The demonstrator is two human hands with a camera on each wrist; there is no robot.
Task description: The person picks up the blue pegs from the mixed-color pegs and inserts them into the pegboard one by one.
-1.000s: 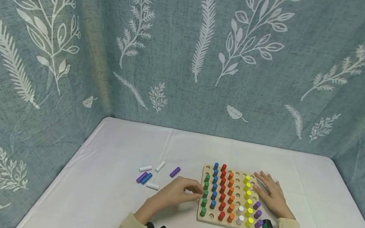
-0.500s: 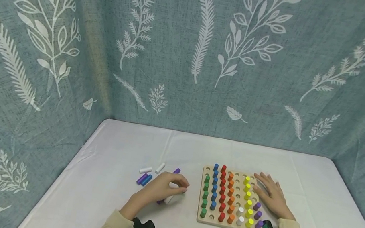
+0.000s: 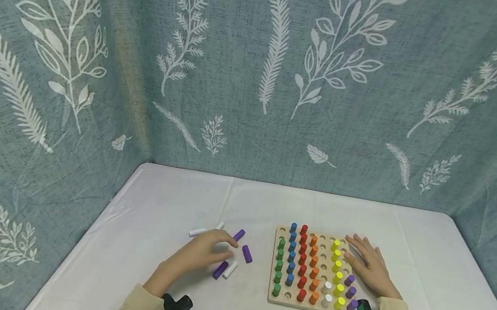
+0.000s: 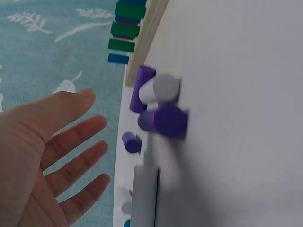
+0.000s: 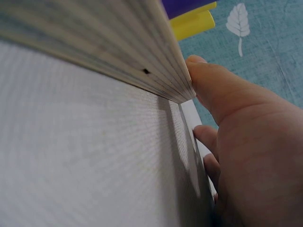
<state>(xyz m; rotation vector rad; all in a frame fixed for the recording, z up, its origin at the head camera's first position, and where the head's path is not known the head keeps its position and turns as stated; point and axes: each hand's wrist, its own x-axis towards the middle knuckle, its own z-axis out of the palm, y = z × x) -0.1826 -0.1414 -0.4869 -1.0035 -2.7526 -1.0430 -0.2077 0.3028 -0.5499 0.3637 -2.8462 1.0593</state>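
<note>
In the head view my left hand (image 3: pixel 201 252) hovers over loose pegs on the table's left half, with nothing between its fingers. The left wrist view shows its thumb and fingers spread apart. Just right of it lie a white peg (image 3: pixel 230 270), a purple peg (image 3: pixel 220 270) and another purple peg (image 3: pixel 247 254). My right hand (image 3: pixel 371 265) rests at the right side of a wooden pegboard (image 3: pixel 311 307); in the right wrist view the thumb (image 5: pixel 213 80) touches the board's edge. Green, blue, red, orange, white, yellow and purple pegs stand in rows on it.
Beyond my left hand lie a further purple peg (image 3: pixel 239 235) and white pegs (image 3: pixel 197 232), partly covered by the hand. A white cloth covers the table (image 3: pixel 438 266). Blue-green curtains (image 3: pixel 251 139) with white leaf prints hang behind and at both sides.
My left hand has moved left, from the green pegs at the board's left edge to the loose pegs. Purple and white pegs it covered now show. My right hand stays in place.
</note>
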